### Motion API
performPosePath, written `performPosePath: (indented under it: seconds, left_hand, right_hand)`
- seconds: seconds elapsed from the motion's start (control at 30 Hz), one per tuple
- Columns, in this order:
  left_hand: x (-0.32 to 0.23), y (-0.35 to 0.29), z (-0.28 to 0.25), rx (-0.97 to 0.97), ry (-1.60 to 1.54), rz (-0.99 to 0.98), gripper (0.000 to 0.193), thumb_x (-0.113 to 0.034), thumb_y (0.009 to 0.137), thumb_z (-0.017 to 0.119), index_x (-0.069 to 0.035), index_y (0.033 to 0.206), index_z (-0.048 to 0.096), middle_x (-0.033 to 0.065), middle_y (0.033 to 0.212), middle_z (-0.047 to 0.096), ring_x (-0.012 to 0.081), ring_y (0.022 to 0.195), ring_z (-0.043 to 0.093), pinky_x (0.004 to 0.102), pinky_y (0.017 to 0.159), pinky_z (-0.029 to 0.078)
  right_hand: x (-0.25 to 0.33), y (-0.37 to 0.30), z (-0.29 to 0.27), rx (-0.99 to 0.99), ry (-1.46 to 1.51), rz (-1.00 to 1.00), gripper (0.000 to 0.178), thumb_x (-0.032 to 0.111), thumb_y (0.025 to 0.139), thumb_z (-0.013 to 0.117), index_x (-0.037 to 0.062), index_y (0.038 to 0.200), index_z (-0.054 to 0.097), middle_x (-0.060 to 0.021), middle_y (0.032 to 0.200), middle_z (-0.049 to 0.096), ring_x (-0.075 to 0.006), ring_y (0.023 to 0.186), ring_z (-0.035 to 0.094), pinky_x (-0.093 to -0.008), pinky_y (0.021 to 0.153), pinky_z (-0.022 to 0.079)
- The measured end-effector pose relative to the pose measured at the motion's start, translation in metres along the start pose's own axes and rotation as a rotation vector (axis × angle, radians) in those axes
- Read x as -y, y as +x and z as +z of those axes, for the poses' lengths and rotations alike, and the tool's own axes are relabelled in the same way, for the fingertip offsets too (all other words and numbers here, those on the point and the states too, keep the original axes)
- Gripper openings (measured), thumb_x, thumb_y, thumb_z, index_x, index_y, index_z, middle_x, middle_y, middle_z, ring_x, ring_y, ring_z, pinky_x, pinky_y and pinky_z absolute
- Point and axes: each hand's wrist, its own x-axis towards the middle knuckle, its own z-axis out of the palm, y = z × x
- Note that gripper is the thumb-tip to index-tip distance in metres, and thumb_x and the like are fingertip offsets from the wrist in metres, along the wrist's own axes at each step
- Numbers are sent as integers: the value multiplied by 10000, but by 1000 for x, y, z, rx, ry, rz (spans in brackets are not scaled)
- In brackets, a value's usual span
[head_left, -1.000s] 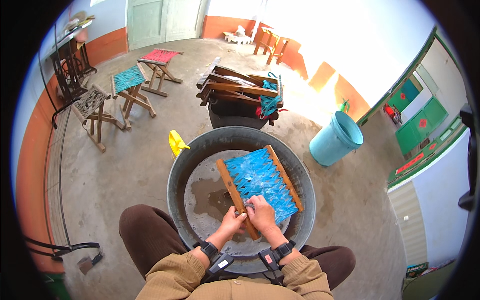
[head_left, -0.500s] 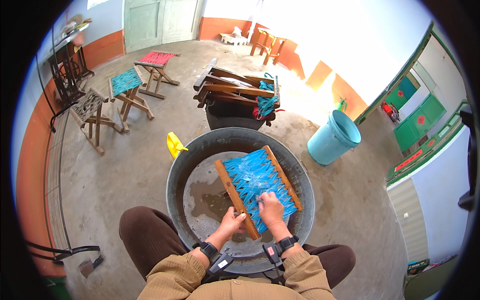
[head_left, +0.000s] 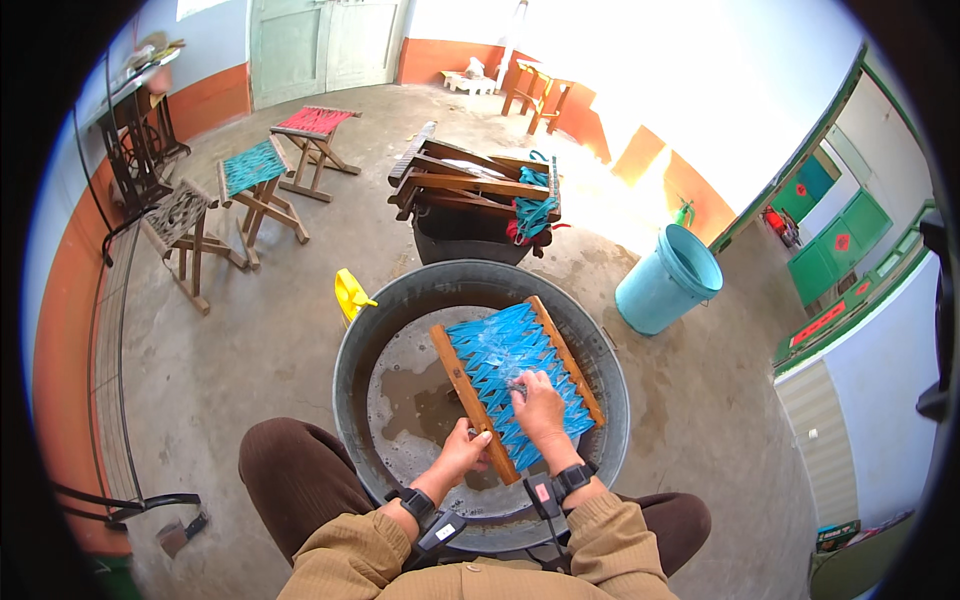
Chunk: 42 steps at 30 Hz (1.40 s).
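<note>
A folding stool [head_left: 508,345] with a woven blue strap seat and two brown wooden rails lies tilted in a large round metal tub [head_left: 350,400]. Whitish suds sit on the straps. My left hand [head_left: 463,450] is closed round the near end of the stool's left rail, thumb on top. Pressed to the blue weave, my right hand [head_left: 540,405] grips a small grey scrubber [head_left: 517,388], mostly hidden by the fingers. Murky, foamy water [head_left: 405,400] covers the tub's bottom. The stool's legs are hidden below the seat.
Beyond the tub, folded wooden stools [head_left: 475,180] lie across a black container [head_left: 465,235]. A yellow bottle [head_left: 351,294] touches the tub's left side. The blue bucket [head_left: 668,280] stands at right. Three strap-seat stools, including a red one [head_left: 315,122], stand at left.
My right hand has moved slightly away from me along the blue straps with the scrubber. The left hand keeps its hold on the rail.
</note>
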Motion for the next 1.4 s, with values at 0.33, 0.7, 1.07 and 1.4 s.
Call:
performPosePath:
  seconds: [0.33,0.7,1.07,1.4]
  left_hand:
    - [-3,-2,-1,11,26,-4,385,-213,1000,579,-57,1299,395,114,1055,606,215,802,665,402,656,594]
    - [-7,-3,0,19,52,-14,393,-214,1006,573,-52,1313,389,119,1100,613,201,804,663,379,640,596]
    - [-5,-2,0,15,22,2,387,-215,996,592,-51,1294,407,117,1054,621,196,768,660,370,633,592]
    - [-3,1,2,3,24,7,399,-214,994,597,-47,1304,411,122,1055,631,198,767,664,375,633,595]
  right_hand:
    - [-2,7,13,95,9,-40,181,175,849,695,137,1002,606,-119,996,602,-361,878,659,-467,717,542]
    - [7,3,16,161,17,-57,169,195,863,684,137,998,601,-126,1002,594,-382,872,647,-484,724,536]
    - [11,5,19,94,-4,-93,177,182,849,694,129,991,602,-118,1006,592,-385,855,653,-483,704,535]
    - [10,6,18,193,-8,-102,163,159,828,696,115,971,631,-127,989,601,-366,866,652,-475,712,534]
